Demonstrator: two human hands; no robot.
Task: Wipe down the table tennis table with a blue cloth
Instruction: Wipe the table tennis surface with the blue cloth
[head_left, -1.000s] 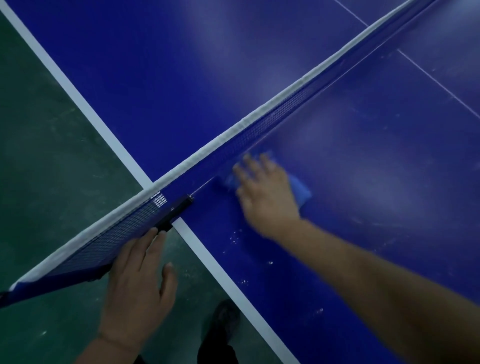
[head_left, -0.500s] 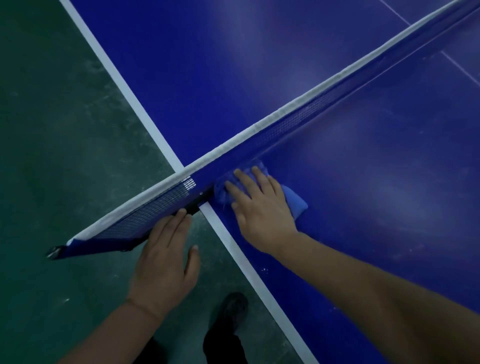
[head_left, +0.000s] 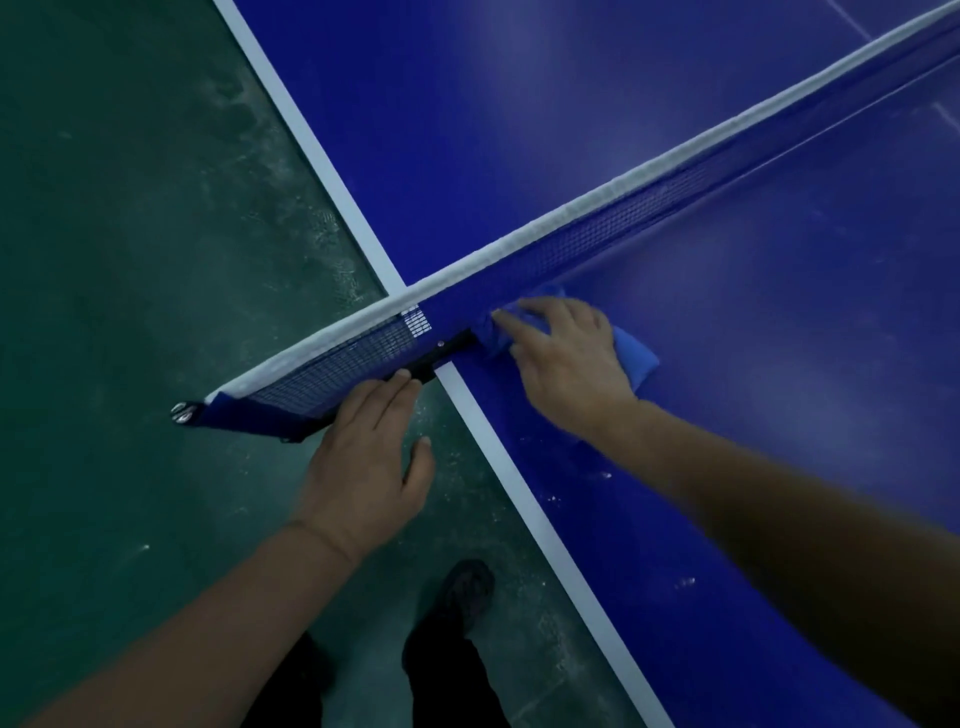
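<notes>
The blue table tennis table (head_left: 779, 322) fills the right and top of the view, with a white line along its side edge. My right hand (head_left: 566, 358) lies flat on the blue cloth (head_left: 636, 358) and presses it onto the table right at the foot of the net, near the side edge. Most of the cloth is hidden under the hand. My left hand (head_left: 363, 457) is off the table's side, fingers straight, fingertips touching the net's overhanging end by the black clamp (head_left: 436, 358).
The net (head_left: 597, 244) with its white top band runs diagonally across the table and sticks out past the edge to a metal end (head_left: 182, 413). Green floor lies to the left. My dark shoe (head_left: 467, 592) stands beside the table edge. White specks dot the near surface.
My right hand has slid the cloth along the net's foot toward the table's side edge. My left hand has stayed at the net's overhanging end. The camera view has shifted.
</notes>
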